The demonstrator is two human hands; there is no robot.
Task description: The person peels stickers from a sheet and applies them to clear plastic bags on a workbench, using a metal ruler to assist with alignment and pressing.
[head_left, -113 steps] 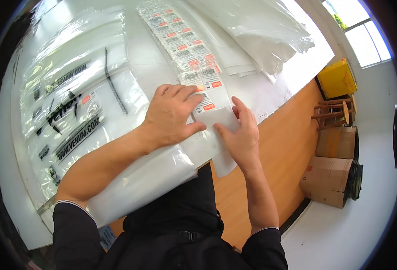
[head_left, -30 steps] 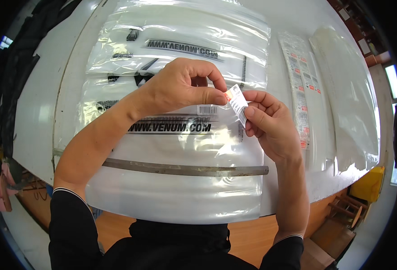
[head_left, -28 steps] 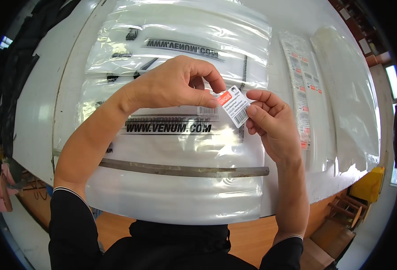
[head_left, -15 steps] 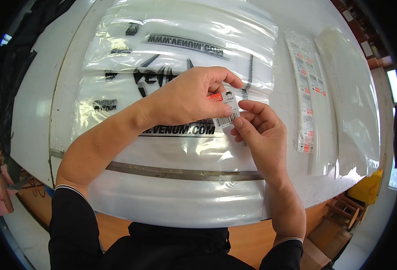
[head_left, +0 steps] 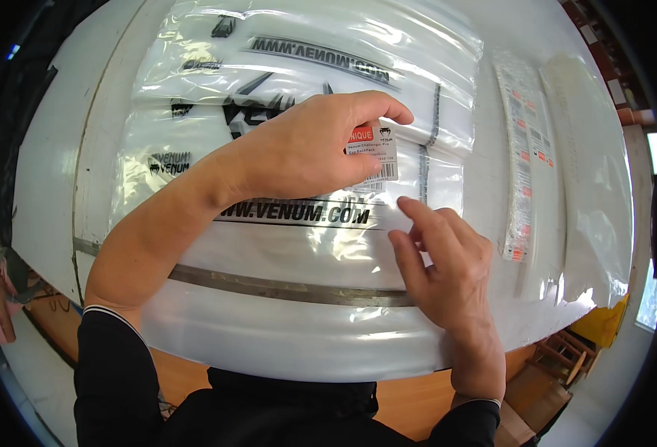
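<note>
1. Two bare hands worked over one white table (head_left: pixel 53 171), both forearms coming in from six o'clock in dark sleeves
2. The left hand (head_left: pixel 306 145) lay flat, fingers together, pressing one white label (head_left: pixel 373 160) with a red corner and a barcode onto the top clear plastic bag (head_left: pixel 306 246); the fingers covered the label's nine o'clock half, so the hand pinned it rather than gripped it
3. The right hand (head_left: pixel 444 264) sat at about five o'clock from the label, loosely open and holding nothing, its fingertips (head_left: pixel 406 205) resting on the bag just below the label
4. The label lay near the middle of the bag, at its three o'clock side, just beside a dark stripe running up the plastic
5. At least two clear bags with black print lay stacked, the further one (head_left: pixel 321 52) at twelve o'clock; an exact count of the pile could not be told
6. One long strip of labels (head_left: pixel 522 156) with red marks lay at three o'clock, well apart from the hands
7. One more heap of clear plastic (head_left: pixel 596 186) lay beyond that strip, toward the table's three o'clock edge
</note>
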